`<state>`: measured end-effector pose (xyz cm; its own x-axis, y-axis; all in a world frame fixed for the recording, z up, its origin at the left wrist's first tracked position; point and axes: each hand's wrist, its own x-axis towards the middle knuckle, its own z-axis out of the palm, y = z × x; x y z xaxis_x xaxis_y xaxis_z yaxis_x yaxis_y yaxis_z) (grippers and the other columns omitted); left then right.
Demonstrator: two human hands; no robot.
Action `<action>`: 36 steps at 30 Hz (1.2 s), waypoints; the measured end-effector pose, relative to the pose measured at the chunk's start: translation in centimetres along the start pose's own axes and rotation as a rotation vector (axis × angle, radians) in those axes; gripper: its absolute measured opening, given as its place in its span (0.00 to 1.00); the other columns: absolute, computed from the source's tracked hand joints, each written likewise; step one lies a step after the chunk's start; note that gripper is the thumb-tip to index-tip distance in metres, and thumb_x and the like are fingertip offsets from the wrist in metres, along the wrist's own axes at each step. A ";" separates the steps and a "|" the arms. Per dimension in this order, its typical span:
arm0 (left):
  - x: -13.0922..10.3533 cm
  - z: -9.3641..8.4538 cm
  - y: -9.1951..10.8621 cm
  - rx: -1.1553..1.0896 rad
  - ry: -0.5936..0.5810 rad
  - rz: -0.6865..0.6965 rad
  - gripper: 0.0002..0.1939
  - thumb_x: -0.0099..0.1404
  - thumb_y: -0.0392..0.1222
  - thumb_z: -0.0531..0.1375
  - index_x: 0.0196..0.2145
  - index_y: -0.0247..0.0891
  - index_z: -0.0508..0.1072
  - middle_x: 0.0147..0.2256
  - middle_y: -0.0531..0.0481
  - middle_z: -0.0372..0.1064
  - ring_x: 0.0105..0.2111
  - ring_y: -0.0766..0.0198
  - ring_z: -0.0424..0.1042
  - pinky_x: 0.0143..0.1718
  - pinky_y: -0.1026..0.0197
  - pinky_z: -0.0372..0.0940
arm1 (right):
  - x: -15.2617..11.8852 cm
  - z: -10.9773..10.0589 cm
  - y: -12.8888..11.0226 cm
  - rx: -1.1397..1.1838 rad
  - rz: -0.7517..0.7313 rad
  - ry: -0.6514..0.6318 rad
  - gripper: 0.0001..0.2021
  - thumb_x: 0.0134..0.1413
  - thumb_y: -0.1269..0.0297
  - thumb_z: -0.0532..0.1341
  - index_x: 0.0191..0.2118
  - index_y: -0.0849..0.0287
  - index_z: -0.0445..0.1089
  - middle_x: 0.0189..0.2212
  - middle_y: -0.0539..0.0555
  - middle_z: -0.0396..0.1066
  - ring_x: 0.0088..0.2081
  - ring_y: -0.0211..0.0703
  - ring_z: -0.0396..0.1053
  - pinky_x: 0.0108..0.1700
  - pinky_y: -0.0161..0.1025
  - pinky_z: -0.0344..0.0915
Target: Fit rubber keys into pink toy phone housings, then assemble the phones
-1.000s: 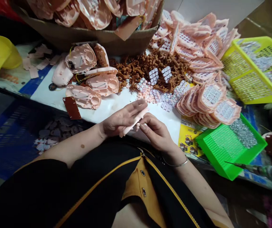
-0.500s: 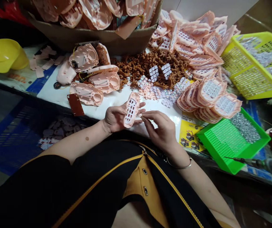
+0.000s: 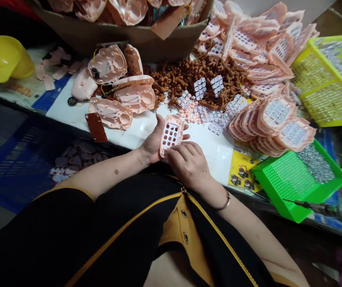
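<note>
In my left hand [image 3: 152, 145] lies a pink plastic cover [image 3: 163, 131] with a grid of square holes, cradled on the palm with the thumb stretched up beside it. My right hand [image 3: 189, 162] is closed, its bent fingertips at the cover's lower edge. Whatever those fingertips pinch is hidden beneath them. Beyond the cover lie small pink pieces [image 3: 192, 113] and clusters of white keypad buttons [image 3: 215, 126]. Two more white button sheets [image 3: 200, 88] rest on a heap of small brown parts [image 3: 176, 79].
Pink half-shells [image 3: 111, 113] lie to the left, below a cardboard box [image 3: 123, 40]. Stacked covers [image 3: 274, 111] stand at right, near a green basket [image 3: 274, 175] of screws and a yellow basket [image 3: 317, 99]. A screwdriver [image 3: 323, 208] juts in at lower right.
The cover has turned so its holed face shows more fully. My right hand has moved left and in, from beside the cover onto its lower edge. The view has shifted slightly.
</note>
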<state>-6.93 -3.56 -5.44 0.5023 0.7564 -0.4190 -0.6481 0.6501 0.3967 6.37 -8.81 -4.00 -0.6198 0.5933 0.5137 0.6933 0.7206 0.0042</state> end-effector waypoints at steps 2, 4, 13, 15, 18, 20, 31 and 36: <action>0.2 -0.1 0.1 -0.012 0.019 -0.018 0.47 0.65 0.74 0.39 0.57 0.30 0.69 0.39 0.39 0.77 0.45 0.54 0.76 0.56 0.52 0.65 | 0.0 0.1 -0.2 -0.016 -0.013 -0.059 0.08 0.65 0.68 0.57 0.37 0.62 0.73 0.32 0.56 0.74 0.36 0.45 0.65 0.45 0.43 0.62; 0.3 -0.2 0.2 -0.033 0.037 -0.029 0.48 0.64 0.74 0.39 0.56 0.30 0.70 0.40 0.38 0.77 0.46 0.54 0.76 0.56 0.52 0.65 | -0.1 0.4 -0.4 -0.016 -0.015 -0.110 0.09 0.65 0.64 0.57 0.39 0.61 0.73 0.35 0.58 0.75 0.38 0.46 0.66 0.47 0.45 0.62; -0.3 0.2 1.2 -0.050 0.022 -0.039 0.50 0.63 0.76 0.36 0.53 0.28 0.72 0.39 0.37 0.78 0.36 0.58 0.78 0.46 0.55 0.72 | -1.5 -0.3 2.4 0.365 0.092 -0.008 0.14 0.65 0.65 0.57 0.54 0.61 0.68 0.46 0.59 0.77 0.50 0.46 0.72 0.52 0.45 0.67; -0.4 0.0 1.4 -0.049 -0.006 -0.030 0.50 0.63 0.76 0.35 0.54 0.29 0.71 0.40 0.36 0.77 0.36 0.56 0.78 0.43 0.51 0.73 | -2.3 -0.6 4.5 0.248 0.232 0.034 0.15 0.65 0.66 0.56 0.54 0.59 0.68 0.45 0.60 0.77 0.48 0.48 0.73 0.50 0.47 0.68; -0.4 -0.3 1.6 -0.042 -0.070 -0.049 0.50 0.63 0.75 0.33 0.55 0.29 0.69 0.42 0.35 0.77 0.36 0.51 0.78 0.38 0.46 0.75 | -3.2 -0.6 7.7 -0.053 0.442 -0.045 0.14 0.64 0.66 0.54 0.51 0.63 0.70 0.46 0.65 0.76 0.45 0.53 0.72 0.48 0.51 0.66; -0.4 -0.5 1.6 -0.038 -0.115 -0.077 0.49 0.64 0.74 0.34 0.55 0.30 0.69 0.42 0.34 0.77 0.36 0.50 0.79 0.34 0.46 0.75 | -3.2 -0.3 9.1 -0.193 0.493 -0.204 0.15 0.64 0.69 0.51 0.50 0.67 0.70 0.46 0.70 0.75 0.44 0.57 0.71 0.47 0.53 0.64; -0.1 -1.0 1.0 -0.023 -0.116 -0.057 0.35 0.67 0.66 0.51 0.48 0.29 0.74 0.37 0.37 0.78 0.35 0.55 0.79 0.42 0.52 0.73 | -4.5 0.2 9.2 -0.174 0.604 -0.083 0.18 0.61 0.72 0.51 0.53 0.65 0.70 0.37 0.63 0.74 0.38 0.51 0.68 0.42 0.47 0.64; -0.1 -0.6 1.0 -0.004 -0.106 -0.043 0.35 0.68 0.66 0.49 0.44 0.28 0.75 0.38 0.36 0.78 0.34 0.55 0.79 0.38 0.56 0.73 | -3.8 0.0 9.3 -0.226 0.546 -0.300 0.15 0.64 0.67 0.52 0.48 0.69 0.70 0.37 0.67 0.74 0.39 0.54 0.68 0.42 0.48 0.63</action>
<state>-8.00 -3.05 -5.50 0.5874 0.7313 -0.3467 -0.6266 0.6821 0.3771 15.11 -4.36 -5.94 -0.2102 0.9498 0.2319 0.9767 0.2143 0.0077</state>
